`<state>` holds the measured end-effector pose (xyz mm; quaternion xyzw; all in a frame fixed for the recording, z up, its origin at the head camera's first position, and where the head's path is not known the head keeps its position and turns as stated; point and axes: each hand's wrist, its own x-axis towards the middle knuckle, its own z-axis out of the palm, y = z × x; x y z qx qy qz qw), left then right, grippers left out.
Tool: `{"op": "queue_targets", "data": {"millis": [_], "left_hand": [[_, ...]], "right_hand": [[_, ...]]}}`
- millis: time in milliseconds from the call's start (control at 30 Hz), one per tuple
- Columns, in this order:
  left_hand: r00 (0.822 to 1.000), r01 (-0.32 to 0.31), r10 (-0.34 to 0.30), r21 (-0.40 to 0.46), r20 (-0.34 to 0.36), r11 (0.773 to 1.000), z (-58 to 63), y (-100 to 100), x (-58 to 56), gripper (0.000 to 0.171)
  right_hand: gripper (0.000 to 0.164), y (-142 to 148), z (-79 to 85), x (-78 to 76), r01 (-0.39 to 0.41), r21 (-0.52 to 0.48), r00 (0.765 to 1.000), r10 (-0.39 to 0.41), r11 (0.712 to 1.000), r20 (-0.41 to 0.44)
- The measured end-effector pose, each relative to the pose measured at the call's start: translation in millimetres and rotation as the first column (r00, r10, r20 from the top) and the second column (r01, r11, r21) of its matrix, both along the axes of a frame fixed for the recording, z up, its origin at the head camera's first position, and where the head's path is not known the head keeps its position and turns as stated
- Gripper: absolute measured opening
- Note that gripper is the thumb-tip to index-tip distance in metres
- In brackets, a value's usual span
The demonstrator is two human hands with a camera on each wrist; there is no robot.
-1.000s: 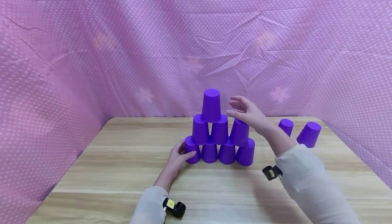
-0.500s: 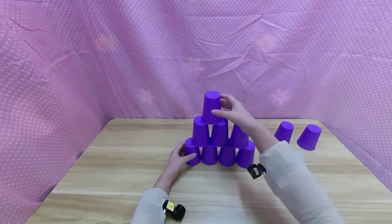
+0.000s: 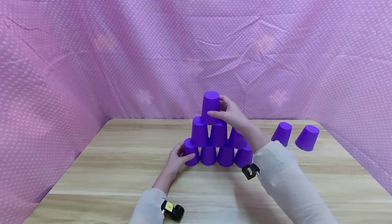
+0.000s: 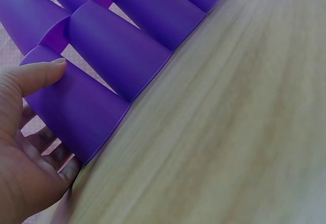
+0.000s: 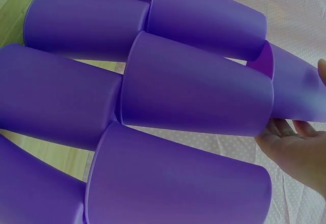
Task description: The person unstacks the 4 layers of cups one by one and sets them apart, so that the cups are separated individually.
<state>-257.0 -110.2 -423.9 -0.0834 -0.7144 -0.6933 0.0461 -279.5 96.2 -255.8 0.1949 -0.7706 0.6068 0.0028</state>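
Upside-down purple plastic cups form a stepped stack on the table. Its bottom row has several cups, the middle row (image 3: 218,134) three. One top cup (image 3: 210,102) rests across the left two of that row. Around this top cup curls my right hand (image 3: 235,117), thumb on the front and fingers behind; in the right wrist view the fingers reach under the cup's side (image 5: 298,89). My left hand (image 3: 174,160) holds the leftmost bottom cup (image 3: 190,153), its thumb on the front wall. The left wrist view shows its fingers (image 4: 60,155) behind that cup, close to the tabletop.
Two more upside-down purple cups (image 3: 282,134) (image 3: 307,138) stand apart at the table's right. The wooden table (image 3: 122,169) ends in front of a pink dotted cloth (image 3: 165,47). My right forearm (image 3: 288,179) crosses in front of the stack's right side.
My right hand has moved left from above the middle row's right cup to the top cup and grips it. The left hand keeps its place on the bottom cup.
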Motion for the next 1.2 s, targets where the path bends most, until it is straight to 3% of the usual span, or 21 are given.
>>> {"op": "queue_targets", "data": {"millis": [367, 667, 933, 1200], "left_hand": [[1.000, -0.022, 0.022, 0.000, -0.013, 1.000, -4.5, -0.8, -3.6, 0.057], [1.000, -0.008, 0.008, 0.001, -0.006, 1.000, 13.7, 2.3, 9.9, 0.056], [1.000, -0.010, 0.010, -0.008, -0.006, 1.000, -4.6, 0.9, -1.0, 0.058], [1.000, -0.005, 0.006, 0.013, -0.003, 1.000, 1.6, 1.4, 2.3, 0.058]], "right_hand": [[0.060, -5.8, -0.4, -0.2, 0.038, 0.020, 0.999, -0.038, 0.999, 0.010], [0.059, -0.2, 1.6, 4.7, 0.062, -0.006, 0.998, -0.062, 0.998, 0.017], [0.057, 17.4, 10.0, 14.2, 0.087, -0.018, 0.996, -0.087, 0.996, -0.013], [0.057, 41.0, 20.8, 20.6, 0.087, -0.073, 0.994, -0.092, 0.993, -0.065]]}}
